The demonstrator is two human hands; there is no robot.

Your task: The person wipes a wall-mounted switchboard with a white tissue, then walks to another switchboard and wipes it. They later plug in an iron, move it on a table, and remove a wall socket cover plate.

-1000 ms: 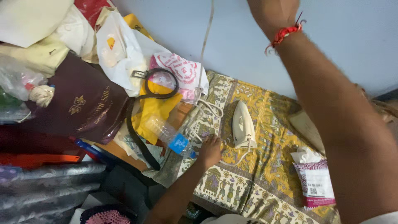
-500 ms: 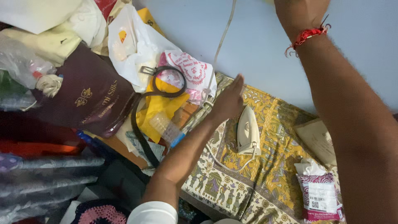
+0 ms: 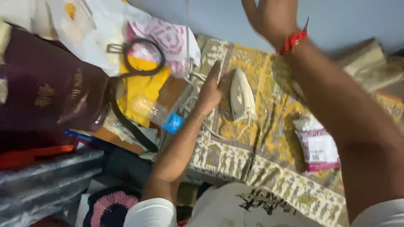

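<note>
Beside the white iron (image 3: 240,96) on the patterned yellow cloth (image 3: 273,138), the left hand (image 3: 209,93) has dropped back from the cord (image 3: 187,25), fingers together, while the right hand (image 3: 269,17) stays raised, fingers spread

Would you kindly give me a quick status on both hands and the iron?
Left hand open beside the white iron, touching its cord. Right hand raised, fingers spread, empty. Iron flat on patterned cloth.

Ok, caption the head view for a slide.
Left hand beside a white iron on patterned cloth; right hand raised.
</note>
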